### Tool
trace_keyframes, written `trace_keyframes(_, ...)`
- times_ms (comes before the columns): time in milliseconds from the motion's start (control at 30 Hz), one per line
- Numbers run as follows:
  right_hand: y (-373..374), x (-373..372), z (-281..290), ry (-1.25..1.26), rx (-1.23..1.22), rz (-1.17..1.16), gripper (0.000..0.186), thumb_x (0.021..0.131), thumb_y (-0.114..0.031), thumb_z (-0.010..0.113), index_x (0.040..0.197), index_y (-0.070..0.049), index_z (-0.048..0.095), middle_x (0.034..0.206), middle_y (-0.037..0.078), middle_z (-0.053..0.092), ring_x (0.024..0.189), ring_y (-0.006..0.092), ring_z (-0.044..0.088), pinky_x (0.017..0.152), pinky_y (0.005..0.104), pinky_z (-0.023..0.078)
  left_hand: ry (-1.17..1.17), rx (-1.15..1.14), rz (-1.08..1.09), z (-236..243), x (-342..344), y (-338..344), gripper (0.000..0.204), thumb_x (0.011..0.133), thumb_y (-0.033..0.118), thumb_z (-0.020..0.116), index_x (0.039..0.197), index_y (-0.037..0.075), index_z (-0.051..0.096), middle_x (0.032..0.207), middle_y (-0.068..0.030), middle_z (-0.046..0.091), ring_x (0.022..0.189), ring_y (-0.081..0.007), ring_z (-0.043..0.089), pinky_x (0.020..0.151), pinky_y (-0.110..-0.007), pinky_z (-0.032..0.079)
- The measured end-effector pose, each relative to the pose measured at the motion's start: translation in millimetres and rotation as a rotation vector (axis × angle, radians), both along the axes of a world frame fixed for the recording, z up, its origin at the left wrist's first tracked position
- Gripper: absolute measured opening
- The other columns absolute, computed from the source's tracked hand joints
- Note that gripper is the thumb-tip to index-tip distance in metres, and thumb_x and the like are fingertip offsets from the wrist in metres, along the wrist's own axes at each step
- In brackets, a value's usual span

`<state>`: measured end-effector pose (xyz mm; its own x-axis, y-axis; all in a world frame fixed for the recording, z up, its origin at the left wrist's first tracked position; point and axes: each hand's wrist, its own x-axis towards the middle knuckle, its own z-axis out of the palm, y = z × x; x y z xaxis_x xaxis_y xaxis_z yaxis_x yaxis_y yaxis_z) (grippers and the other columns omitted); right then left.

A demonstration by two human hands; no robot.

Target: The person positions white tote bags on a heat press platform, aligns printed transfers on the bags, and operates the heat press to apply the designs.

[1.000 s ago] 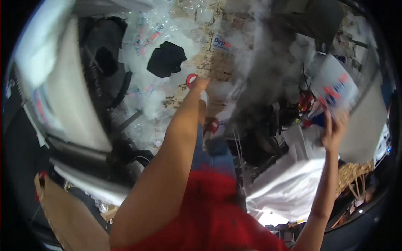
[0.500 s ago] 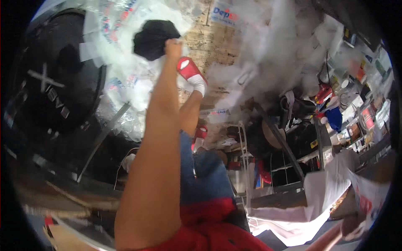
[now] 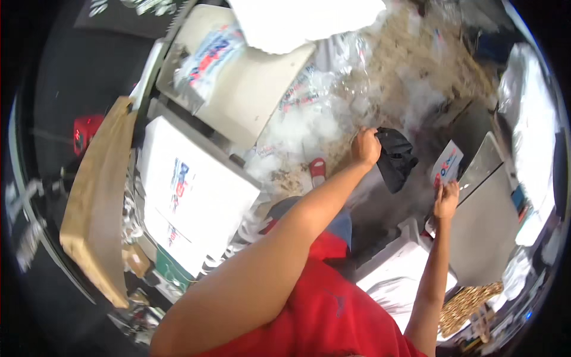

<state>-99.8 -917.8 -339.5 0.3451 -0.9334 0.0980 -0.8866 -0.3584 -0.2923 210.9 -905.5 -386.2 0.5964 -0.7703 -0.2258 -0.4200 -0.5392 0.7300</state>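
My left hand (image 3: 367,147) is closed on the edge of a crumpled black cloth (image 3: 397,160), which hangs to the right of the fist. To the right, my right hand (image 3: 446,201) pinches the lower end of a small flat white packet (image 3: 447,163) with blue and red print. That packet sits beside the corner of a grey panel (image 3: 485,238). Below the cloth, a red slipper (image 3: 318,168) shows on my foot.
A large white printed box (image 3: 193,193) stands at the left, beside a thick wooden board (image 3: 98,208). Behind it is a beige chair (image 3: 244,89) with a printed bag (image 3: 209,62) on it. Plastic wrapping (image 3: 309,110) litters the floor. White wrapped material (image 3: 526,143) lies far right.
The view has swung from the littered floor to the boxes and chair. My left hand still grips the black cloth, now raised off the floor. My right hand has come into view with the white packet.
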Motion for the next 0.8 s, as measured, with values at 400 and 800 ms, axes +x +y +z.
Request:
trace_keyframes(400,-70.5,-13.1,-27.8,-0.582,0.567,-0.242,0.044,0.100,-0.037,0.052,0.110,0.003,0.069,0.099,0.014,0.072,0.090,0.0218,0.066,0.087,0.0321,0.049,-0.526,-0.670,0.163,262.5,198.7,64.7,0.018,0.082,-0.001,0.057,0.089,0.007,0.071,0.079,-0.0139,0.061,0.069,-0.0318,0.061,0.061,-0.042,0.048)
trace_keyframes(800,-40.0,259.1,88.1,-0.408,0.976,0.420,0.024,0.097,-0.022,0.063,0.104,0.000,0.069,0.093,0.005,0.070,0.078,0.0102,0.059,0.074,0.0260,0.049,-0.403,-0.183,0.436,198.5,207.4,307.1,0.014,0.081,0.013,0.074,0.086,0.002,0.068,0.090,-0.0152,0.068,0.090,-0.0317,0.065,0.081,-0.039,0.051)
